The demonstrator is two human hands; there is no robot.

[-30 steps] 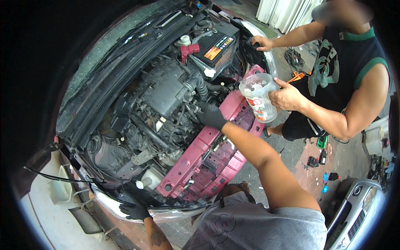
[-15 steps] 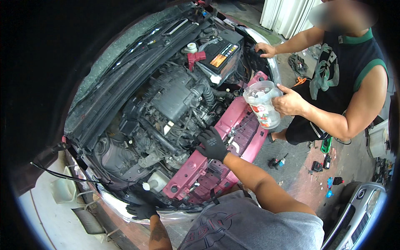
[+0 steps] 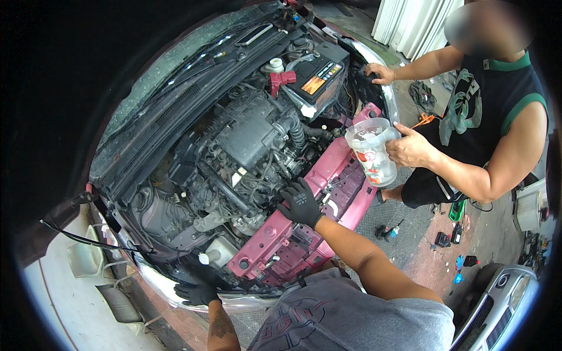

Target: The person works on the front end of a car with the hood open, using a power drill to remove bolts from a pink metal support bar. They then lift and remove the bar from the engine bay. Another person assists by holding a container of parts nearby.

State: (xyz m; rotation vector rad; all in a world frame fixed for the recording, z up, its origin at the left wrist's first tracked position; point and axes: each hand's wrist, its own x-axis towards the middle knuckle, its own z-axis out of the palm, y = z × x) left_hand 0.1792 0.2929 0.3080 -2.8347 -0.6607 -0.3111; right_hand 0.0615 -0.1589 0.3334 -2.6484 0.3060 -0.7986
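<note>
Over an open engine bay, the gloved left hand (image 3: 196,291) is laid flat on the front edge near a white reservoir cap (image 3: 204,258), the gloved right hand (image 3: 300,203) spread, gripping nothing, on the magenta crossmember (image 3: 345,181), and a clear jug (image 3: 369,151) held by another person's hand (image 3: 410,147) at right.

Engine (image 3: 246,140) sits mid-bay, battery (image 3: 319,79) behind-right of it, reservoir cap (image 3: 209,256) at front-left. Right hand (image 3: 301,202) rests on front crossmember (image 3: 310,234); left hand (image 3: 196,291) on bumper edge. Co-worker's pitcher (image 3: 370,152) right of bay.
</note>
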